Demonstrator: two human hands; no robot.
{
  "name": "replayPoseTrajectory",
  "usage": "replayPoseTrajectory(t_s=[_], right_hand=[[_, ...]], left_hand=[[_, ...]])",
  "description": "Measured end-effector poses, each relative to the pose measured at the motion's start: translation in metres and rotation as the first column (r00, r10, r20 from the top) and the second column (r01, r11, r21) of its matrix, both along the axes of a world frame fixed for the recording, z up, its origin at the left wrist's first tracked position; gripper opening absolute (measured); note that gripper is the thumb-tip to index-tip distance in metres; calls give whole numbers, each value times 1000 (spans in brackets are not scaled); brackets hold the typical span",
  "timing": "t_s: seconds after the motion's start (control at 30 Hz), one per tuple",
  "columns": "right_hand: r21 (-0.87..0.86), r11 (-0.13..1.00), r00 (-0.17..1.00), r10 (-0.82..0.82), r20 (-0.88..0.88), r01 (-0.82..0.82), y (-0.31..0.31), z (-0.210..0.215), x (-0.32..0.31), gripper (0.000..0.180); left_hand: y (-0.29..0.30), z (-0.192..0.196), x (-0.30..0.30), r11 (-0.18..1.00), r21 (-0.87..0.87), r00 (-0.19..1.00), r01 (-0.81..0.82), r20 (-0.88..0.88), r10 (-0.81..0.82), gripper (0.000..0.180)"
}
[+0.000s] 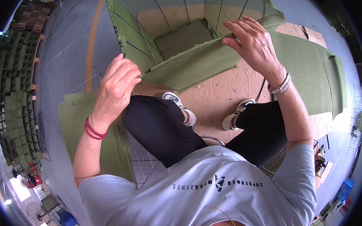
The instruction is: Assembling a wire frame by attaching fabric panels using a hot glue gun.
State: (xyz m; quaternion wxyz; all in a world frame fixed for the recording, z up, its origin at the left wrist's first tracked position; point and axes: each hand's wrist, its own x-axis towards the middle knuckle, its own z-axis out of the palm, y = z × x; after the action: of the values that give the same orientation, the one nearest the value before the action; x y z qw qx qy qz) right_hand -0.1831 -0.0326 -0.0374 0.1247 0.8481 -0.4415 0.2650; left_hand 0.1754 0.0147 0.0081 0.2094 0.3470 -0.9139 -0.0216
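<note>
A wire-mesh cage lined with green felt fabric [186,65] stands open in front of me on a wooden board [221,94]. My left hand [119,83] pinches the near-left corner of the felt flap along the cage's front edge. My right hand [253,42] grips the same flap at its upper right, fingers curled over the felt and wire. Between the two hands the flap hangs stretched. Inside the cage, brown board shows behind the wire grid [175,18].
Flat green felt sheets lie to the right [311,72] and to the left [78,123] on the grey floor. Stacks of green-lined cages [16,102] line the far left. My knees and shoes [180,107] are just below the cage. Wire panels lie under my legs.
</note>
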Motion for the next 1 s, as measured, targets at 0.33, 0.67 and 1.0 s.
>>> replayPoseTrajectory(t_s=[0.33,0.67,1.0], right_hand=[[158,987,999,4,-54,5,107,1,-30,61],[256,961,993,-83,-86,102,177,-26,-48,74],[262,961,991,-63,-118,92,175,-23,-48,74]], left_hand=[[108,-31,-21,997,52,999,50,-13,-50,20],[179,-27,0,984,32,977,-173,-120,175,54],[184,-41,-47,994,-80,963,-71,252,89,3]])
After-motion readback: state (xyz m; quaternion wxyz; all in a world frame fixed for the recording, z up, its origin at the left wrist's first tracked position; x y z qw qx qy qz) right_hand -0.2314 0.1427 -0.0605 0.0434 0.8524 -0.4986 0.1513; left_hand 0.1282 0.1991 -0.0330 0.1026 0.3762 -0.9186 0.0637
